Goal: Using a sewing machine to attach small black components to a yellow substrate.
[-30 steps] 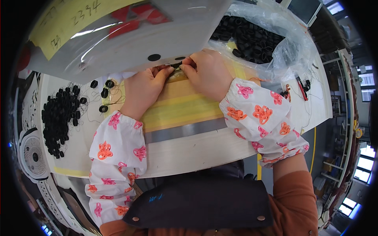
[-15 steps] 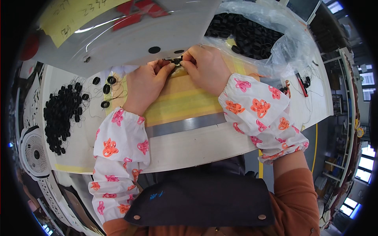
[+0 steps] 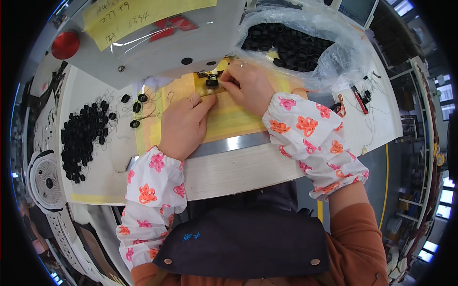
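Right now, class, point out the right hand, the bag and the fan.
Right hand (image 3: 251, 86): head view, back of the hand.
Bag (image 3: 347, 55): head view, clear plastic toward its right side.
Fan (image 3: 48, 183): head view, dark hub.

Black loop (image 3: 212, 83): small, short ring/band, sitting at the dark metal clamp (image 3: 206, 75) under the machine head, over the yellow-taped work plate (image 3: 229, 122). Clamp is right behind the loop; can't tell if it grips it. Right hand (image 3: 248, 85) has thumb and fingertips close together just beside the loop's right side; contact unclear. Left hand (image 3: 185, 125) is palm down on the plate, fingertips just in front of the loop, grip hidden. Plate: flat, yellow and tan tape strips, bare grey metal strip along the near edge.
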A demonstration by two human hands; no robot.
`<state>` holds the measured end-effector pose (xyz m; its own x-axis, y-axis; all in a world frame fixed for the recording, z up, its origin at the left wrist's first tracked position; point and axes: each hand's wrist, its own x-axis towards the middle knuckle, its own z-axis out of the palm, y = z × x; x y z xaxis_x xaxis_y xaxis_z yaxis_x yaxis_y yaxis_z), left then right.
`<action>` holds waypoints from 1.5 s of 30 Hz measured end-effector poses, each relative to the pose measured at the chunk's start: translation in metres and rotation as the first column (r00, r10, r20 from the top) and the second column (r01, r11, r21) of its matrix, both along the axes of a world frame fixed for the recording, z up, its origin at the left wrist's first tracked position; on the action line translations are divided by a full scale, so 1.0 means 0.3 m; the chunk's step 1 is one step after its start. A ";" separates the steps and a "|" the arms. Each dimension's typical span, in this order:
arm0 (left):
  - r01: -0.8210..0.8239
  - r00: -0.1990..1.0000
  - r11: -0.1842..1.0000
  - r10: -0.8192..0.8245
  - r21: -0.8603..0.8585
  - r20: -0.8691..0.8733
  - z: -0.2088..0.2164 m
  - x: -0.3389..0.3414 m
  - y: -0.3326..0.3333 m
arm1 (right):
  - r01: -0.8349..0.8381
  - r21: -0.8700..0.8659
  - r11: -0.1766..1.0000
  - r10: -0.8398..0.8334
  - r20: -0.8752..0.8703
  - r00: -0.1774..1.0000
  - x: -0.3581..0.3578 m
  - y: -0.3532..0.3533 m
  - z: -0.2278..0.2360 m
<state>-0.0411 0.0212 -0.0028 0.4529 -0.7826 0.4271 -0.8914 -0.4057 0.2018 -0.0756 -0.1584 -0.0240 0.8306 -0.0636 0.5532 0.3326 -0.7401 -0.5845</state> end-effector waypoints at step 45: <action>-0.261 0.689 0.928 -0.015 -0.267 -0.725 -0.008 0.070 -0.057 | -0.027 0.315 0.949 0.097 -0.210 0.973 -0.062 0.025 0.055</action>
